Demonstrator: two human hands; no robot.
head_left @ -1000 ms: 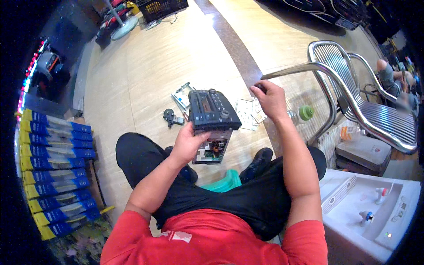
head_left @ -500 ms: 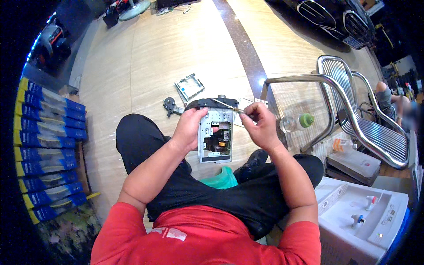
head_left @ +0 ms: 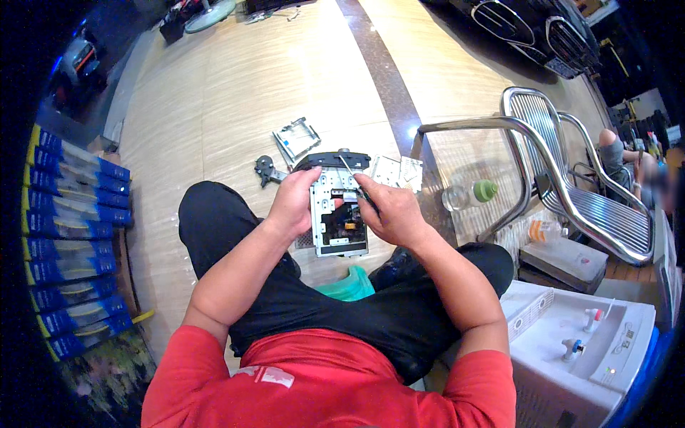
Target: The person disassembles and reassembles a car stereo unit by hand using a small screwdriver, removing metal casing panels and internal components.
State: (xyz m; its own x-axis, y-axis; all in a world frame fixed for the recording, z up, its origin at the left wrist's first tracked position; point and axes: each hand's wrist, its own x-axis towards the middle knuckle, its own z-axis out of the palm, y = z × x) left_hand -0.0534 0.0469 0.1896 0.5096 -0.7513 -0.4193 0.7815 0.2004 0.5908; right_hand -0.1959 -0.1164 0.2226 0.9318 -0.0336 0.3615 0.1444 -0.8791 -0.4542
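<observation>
Between my legs, above the floor, is a car stereo with a silver metal chassis and a black front panel on its far end. Its top is cut away, so green boards and an orange part show inside. My left hand grips the chassis along its left side, thumb on top. A thin screwdriver is closed in my right hand, with its shaft slanting up-left to the black panel. That hand lies over the right edge of the chassis. Whether the tip sits in a gap cannot be made out.
A metal bracket, a black round part and pale plates lie beyond the stereo. A green-capped bottle and steel bench stand right, near a water dispenser. Blue-yellow boxes are stacked left. Someone sits far right.
My right hand has come down and nearer the stereo, now over its right edge. The screwdriver has swung from lying nearly along the front panel to a steeper slant against it.
</observation>
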